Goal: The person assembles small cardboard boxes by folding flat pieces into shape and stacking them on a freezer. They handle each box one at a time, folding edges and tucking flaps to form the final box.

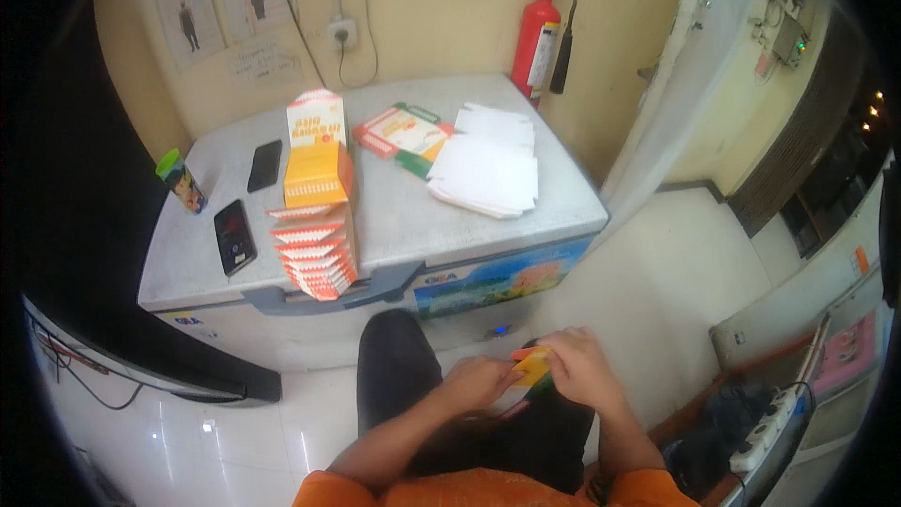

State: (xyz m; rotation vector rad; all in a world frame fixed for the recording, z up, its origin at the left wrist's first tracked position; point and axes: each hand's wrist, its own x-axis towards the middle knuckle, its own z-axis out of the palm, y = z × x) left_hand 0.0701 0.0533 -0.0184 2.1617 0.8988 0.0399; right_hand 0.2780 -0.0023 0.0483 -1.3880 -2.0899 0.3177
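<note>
Over my lap, both hands are closed on a small yellow, orange and white carton [518,396]. My left hand [474,383] grips its left side, and my right hand [584,368] pinches its upper right edge. Part of the carton is covered by my fingers and blurred. In front of me, on the grey lid of a chest freezer [404,216], several folded orange-and-white cartons [317,253] are nested in a row. A yellow carton [317,172] sits at the far end of that row. Flat printed carton blanks [405,134] lie right of it, beside a stack of white blanks [483,171].
Two phones [235,237] and a green-rimmed patterned cup [180,181] are on the lid's left side. A red fire extinguisher [537,38] hangs on the wall behind. At my lower right are a white power strip [765,432] and dark objects [718,432].
</note>
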